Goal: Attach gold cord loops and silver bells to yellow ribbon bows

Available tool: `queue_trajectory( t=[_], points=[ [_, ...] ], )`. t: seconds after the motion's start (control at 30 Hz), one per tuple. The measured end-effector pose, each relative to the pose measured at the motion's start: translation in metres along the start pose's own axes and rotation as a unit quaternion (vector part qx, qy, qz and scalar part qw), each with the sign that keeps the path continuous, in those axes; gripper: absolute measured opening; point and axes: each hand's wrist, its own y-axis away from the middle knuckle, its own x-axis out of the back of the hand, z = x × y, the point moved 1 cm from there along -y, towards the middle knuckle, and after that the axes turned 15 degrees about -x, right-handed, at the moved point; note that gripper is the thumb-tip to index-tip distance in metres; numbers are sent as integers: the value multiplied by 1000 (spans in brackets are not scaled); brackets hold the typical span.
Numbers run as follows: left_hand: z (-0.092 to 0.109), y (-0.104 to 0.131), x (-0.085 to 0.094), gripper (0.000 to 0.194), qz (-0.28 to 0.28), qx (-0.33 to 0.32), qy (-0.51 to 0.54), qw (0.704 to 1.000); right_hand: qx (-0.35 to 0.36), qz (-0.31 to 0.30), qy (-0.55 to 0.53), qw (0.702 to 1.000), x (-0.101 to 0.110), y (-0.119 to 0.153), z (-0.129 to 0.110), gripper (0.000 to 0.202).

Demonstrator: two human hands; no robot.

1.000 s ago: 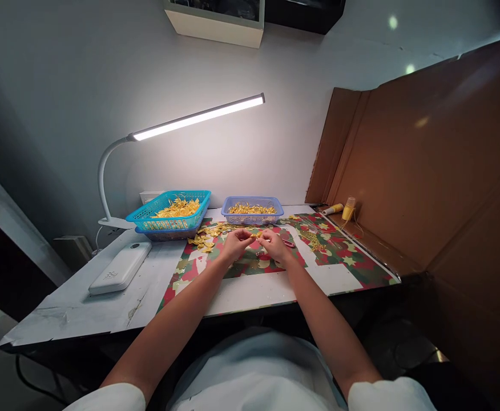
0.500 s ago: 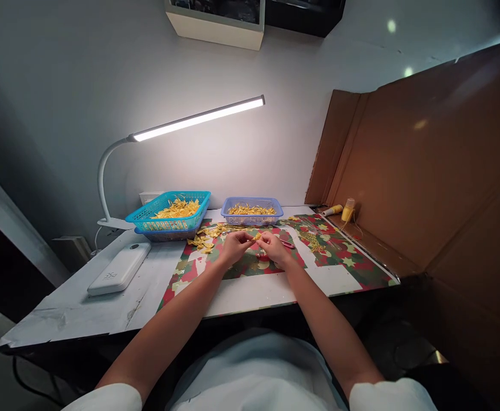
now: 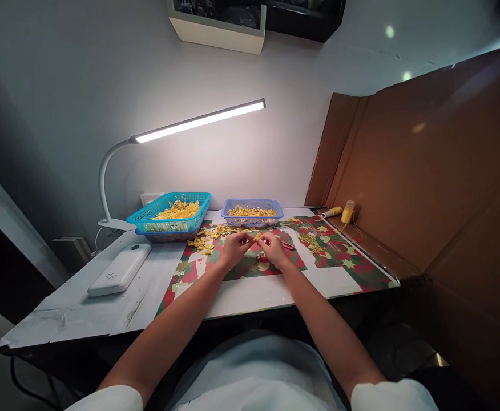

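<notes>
My left hand [image 3: 234, 248] and my right hand [image 3: 272, 248] meet over the patterned sheet, their fingertips pinched on a small yellow bow [image 3: 257, 236] between them. Just behind my hands stands a purple basket [image 3: 252, 221] of thin gold pieces. To the left, a teal basket [image 3: 168, 223] holds a heap of yellow bows [image 3: 180, 209]. More yellow bows [image 3: 202, 245] lie loose left of my left hand. A pink-handled tool [image 3: 287, 246] rests beside my right hand. Gold strands [image 3: 314, 242] are spread farther right.
A white power bank [image 3: 120, 270] lies on the table's left part. Behind it stands a clamped lamp [image 3: 198, 121], lit. On the right, a cardboard panel [image 3: 421, 154] rises beside a small yellow bottle [image 3: 347, 212]. A shelf box [image 3: 218, 34] hangs above.
Both hands stay nearly in place, with a slight shift of the fingers around the bow. The whole view has moved slightly.
</notes>
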Motion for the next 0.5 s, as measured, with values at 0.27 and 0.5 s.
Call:
queue_trajectory(
  t=[0.27,0.5],
  points=[
    [-8,-1,-1,25,32,72,96,992,16,11,-33,999,12,7,-11,38],
    [-8,-1,-3,28,32,82,148,985,39,11,-36,999,13,9,-14,34]
  ],
)
